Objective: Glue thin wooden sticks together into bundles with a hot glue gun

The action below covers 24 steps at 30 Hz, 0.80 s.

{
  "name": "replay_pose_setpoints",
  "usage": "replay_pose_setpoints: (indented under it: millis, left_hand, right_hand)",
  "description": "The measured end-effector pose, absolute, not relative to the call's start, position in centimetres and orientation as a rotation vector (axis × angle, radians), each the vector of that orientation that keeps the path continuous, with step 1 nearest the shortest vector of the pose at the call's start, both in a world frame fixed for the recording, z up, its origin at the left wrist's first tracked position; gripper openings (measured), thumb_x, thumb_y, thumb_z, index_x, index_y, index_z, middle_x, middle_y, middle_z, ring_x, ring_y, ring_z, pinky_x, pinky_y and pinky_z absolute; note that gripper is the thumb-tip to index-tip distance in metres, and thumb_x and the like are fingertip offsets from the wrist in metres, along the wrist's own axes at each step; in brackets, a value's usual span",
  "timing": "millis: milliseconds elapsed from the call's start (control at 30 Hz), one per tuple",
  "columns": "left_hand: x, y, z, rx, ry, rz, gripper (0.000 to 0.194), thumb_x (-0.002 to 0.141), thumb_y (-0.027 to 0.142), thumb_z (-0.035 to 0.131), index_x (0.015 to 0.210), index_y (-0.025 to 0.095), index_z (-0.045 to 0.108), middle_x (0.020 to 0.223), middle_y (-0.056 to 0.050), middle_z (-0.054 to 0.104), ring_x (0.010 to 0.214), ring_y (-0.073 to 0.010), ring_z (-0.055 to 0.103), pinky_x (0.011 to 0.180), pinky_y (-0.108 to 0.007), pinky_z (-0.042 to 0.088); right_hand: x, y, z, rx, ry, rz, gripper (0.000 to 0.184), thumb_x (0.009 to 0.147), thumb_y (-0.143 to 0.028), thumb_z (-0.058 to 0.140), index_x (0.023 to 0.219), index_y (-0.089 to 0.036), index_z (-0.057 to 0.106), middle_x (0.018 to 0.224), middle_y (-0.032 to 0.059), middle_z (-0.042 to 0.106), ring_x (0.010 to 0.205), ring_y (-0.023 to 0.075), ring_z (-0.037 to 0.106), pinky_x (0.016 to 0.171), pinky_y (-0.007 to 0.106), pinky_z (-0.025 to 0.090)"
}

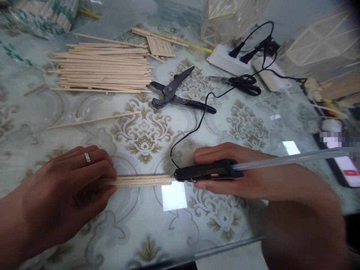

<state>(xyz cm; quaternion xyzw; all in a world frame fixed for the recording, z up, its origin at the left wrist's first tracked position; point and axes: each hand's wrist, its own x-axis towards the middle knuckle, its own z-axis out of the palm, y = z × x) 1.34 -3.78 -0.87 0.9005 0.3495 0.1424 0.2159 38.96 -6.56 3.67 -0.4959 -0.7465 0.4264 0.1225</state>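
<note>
My right hand (239, 176) is closed round a black glue gun (208, 173) with a clear glue stick (287, 159) poking out of its back. The gun's tip touches the right end of a small bundle of wooden sticks (143, 181) lying flat on the table. My left hand (75, 180), a ring on one finger, presses its closed fingers onto the left end of that bundle. The gun's black cord (194, 131) runs away across the table.
A large pile of wooden sticks (104, 67) lies at the back left, one loose stick (95, 120) nearer. Black cutters (174, 93), scissors (244, 84), a white power strip (227, 60), stick-built frames (225, 18) and a phone (345, 168) are around. The glass table's edge (213, 251) runs near me.
</note>
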Motion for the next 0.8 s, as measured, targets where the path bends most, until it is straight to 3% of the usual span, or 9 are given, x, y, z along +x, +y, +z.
replay_pose_setpoints:
  millis: [200,400,533,633,700,800]
  left_hand:
    - [1.6,-3.8,-0.6,2.463,0.982,0.417,0.026,0.117,0.034,0.054,0.099,0.03,0.071,0.1,0.002,0.076,0.088,-0.0186,0.07,0.082,-0.038,0.054]
    - [1.5,-3.8,-0.8,2.464,0.979,0.411,0.023,0.115,0.033,0.055,0.101,0.031,0.072,0.101,0.002,0.077,0.088,-0.0193,0.07,0.082,-0.039,0.053]
    - [1.6,-3.9,-0.5,2.46,0.994,0.411,0.027,0.117,0.034,0.053,0.099,0.03,0.072,0.099,0.002,0.076,0.087,-0.019,0.069,0.082,-0.038,0.052]
    - [1.8,-4.0,-0.4,2.45,0.997,0.419,0.03,0.118,0.034,0.051,0.097,0.029,0.072,0.098,0.002,0.074,0.086,-0.0189,0.067,0.082,-0.037,0.052]
    - [1.8,-3.9,-0.5,2.447,0.994,0.434,0.03,0.118,0.033,0.051,0.097,0.029,0.071,0.098,0.001,0.074,0.086,-0.0192,0.067,0.083,-0.038,0.052]
    - [1.5,-3.6,-0.9,2.468,0.917,0.491,0.019,0.114,0.029,0.058,0.101,0.029,0.072,0.1,0.002,0.075,0.086,-0.0189,0.068,0.083,-0.037,0.053]
  right_hand:
    - [39.0,-5.8,3.6,-1.397,-2.183,1.357,0.032,0.102,-0.044,0.08,0.076,-0.029,0.067,0.071,-0.0055,0.066,0.06,0.0174,0.066,0.056,0.03,0.052]
    - [38.3,-6.1,4.3,-1.423,-2.154,1.346,0.043,0.107,-0.048,0.071,0.069,-0.03,0.063,0.07,-0.0041,0.06,0.06,0.018,0.06,0.059,0.031,0.052]
    - [38.6,-6.0,4.8,-1.439,-2.171,1.399,0.045,0.105,-0.057,0.075,0.07,-0.03,0.069,0.069,-0.0032,0.066,0.059,0.0178,0.064,0.058,0.03,0.056]
    - [39.8,-5.6,4.7,-1.689,-2.132,1.256,0.046,0.099,-0.073,0.076,0.089,-0.029,0.082,0.079,-0.0004,0.08,0.065,0.0206,0.073,0.058,0.031,0.058]
    - [40.6,-5.3,4.4,-1.831,-2.096,1.089,0.054,0.097,-0.079,0.076,0.101,-0.026,0.085,0.089,0.003,0.086,0.073,0.0243,0.078,0.066,0.034,0.062]
    - [41.8,-4.5,4.2,-1.96,-2.043,0.842,0.054,0.1,-0.078,0.073,0.101,-0.024,0.079,0.083,0.0025,0.078,0.075,0.0245,0.072,0.071,0.037,0.057]
